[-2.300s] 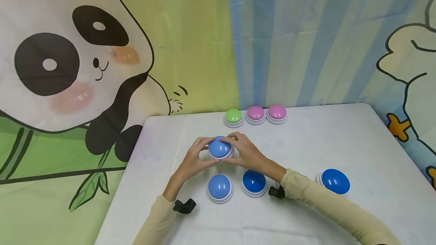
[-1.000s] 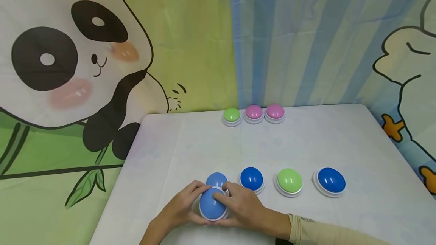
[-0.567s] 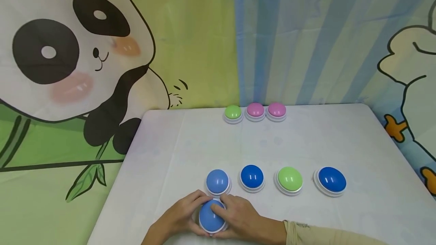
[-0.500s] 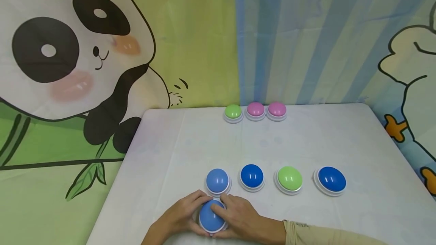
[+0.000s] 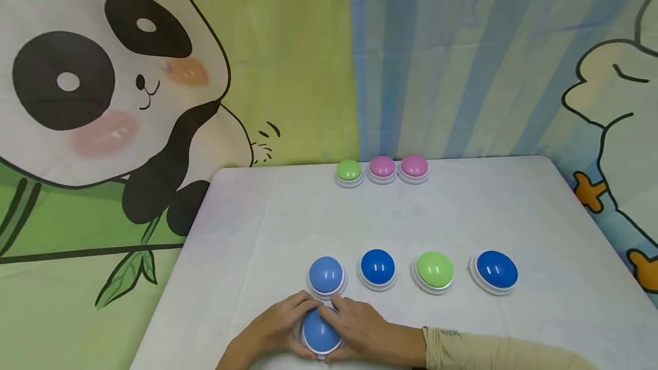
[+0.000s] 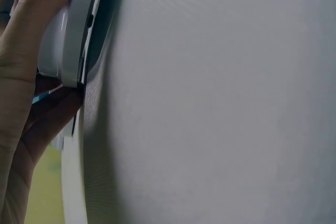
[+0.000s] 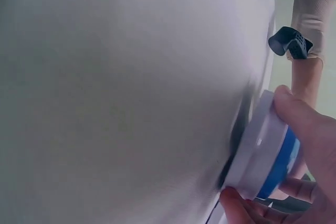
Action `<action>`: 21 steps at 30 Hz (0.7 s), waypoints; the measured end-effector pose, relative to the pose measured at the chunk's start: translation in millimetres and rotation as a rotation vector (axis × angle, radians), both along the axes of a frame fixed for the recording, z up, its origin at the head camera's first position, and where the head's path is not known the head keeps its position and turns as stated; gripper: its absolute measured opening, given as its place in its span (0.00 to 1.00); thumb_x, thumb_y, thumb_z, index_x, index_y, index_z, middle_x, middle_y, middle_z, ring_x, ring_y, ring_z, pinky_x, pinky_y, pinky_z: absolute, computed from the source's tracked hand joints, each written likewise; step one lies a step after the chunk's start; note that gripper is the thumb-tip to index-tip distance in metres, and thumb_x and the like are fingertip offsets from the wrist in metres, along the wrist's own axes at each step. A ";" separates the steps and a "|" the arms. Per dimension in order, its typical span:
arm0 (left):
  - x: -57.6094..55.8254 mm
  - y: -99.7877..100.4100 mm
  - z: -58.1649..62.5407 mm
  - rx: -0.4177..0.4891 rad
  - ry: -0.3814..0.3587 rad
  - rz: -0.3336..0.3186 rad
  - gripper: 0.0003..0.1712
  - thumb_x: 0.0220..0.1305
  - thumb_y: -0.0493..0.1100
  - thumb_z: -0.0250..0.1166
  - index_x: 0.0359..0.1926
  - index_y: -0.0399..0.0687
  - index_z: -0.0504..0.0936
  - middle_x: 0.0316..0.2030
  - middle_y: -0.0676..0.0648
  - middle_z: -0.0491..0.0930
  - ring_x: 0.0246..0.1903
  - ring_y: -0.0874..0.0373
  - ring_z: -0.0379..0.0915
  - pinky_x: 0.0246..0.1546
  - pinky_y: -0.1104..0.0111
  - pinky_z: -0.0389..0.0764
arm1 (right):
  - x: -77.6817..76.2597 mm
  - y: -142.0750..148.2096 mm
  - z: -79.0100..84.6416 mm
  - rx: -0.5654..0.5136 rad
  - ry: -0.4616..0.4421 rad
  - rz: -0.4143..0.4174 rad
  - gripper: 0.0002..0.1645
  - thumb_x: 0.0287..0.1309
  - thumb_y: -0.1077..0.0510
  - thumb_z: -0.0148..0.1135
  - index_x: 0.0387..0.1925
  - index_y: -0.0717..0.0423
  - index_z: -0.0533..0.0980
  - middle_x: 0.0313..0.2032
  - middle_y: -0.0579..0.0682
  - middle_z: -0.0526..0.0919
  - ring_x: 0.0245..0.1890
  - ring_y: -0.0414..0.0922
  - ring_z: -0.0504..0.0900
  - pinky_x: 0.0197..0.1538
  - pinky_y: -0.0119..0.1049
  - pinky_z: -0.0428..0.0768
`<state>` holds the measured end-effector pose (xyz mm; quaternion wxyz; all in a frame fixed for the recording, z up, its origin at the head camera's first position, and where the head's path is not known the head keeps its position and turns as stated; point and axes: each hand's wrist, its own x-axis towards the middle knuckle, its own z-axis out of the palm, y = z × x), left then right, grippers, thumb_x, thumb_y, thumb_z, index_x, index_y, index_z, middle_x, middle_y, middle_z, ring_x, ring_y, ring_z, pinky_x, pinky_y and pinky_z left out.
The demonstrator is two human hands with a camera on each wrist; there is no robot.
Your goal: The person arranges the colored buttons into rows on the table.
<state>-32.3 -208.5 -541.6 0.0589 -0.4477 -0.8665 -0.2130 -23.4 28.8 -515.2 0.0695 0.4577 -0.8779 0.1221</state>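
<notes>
Both hands hold one light blue dome push button with a white base, low in the head view. My left hand grips its left side, and my right hand grips the right with a finger over the edge of the dome. In the left wrist view, thumb and fingers span the white base. The right wrist view shows the base's underside close to the white cloth, the right hand pinching the rim. Just beyond the held one sits another light blue button.
Rightward in the same row stand a dark blue button, a light green button and a second dark blue button. Along the back edge of the white table are a green button and two pink buttons.
Both hands brought the light blue button from mid-table toward the near edge, in front of the other light blue one. The right arm uncovered the light green button. Over the last half second, little moved.
</notes>
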 end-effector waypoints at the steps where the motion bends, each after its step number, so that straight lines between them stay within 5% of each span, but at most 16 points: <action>1: 0.8 -0.4 0.0 -0.007 -0.002 0.009 0.48 0.41 0.75 0.69 0.59 0.53 0.73 0.50 0.60 0.73 0.46 0.72 0.73 0.51 0.80 0.77 | -0.5 -0.6 0.7 0.008 -0.021 0.003 0.48 0.35 0.25 0.71 0.54 0.44 0.68 0.38 0.44 0.73 0.27 0.32 0.73 0.23 0.20 0.68; 21: 5.0 -1.5 -0.4 -0.092 0.048 0.029 0.53 0.43 0.79 0.64 0.61 0.50 0.70 0.52 0.55 0.73 0.48 0.68 0.73 0.51 0.76 0.79 | -7.0 -1.8 8.3 0.143 -0.257 0.013 0.55 0.40 0.26 0.68 0.65 0.46 0.61 0.51 0.50 0.75 0.41 0.37 0.80 0.36 0.26 0.82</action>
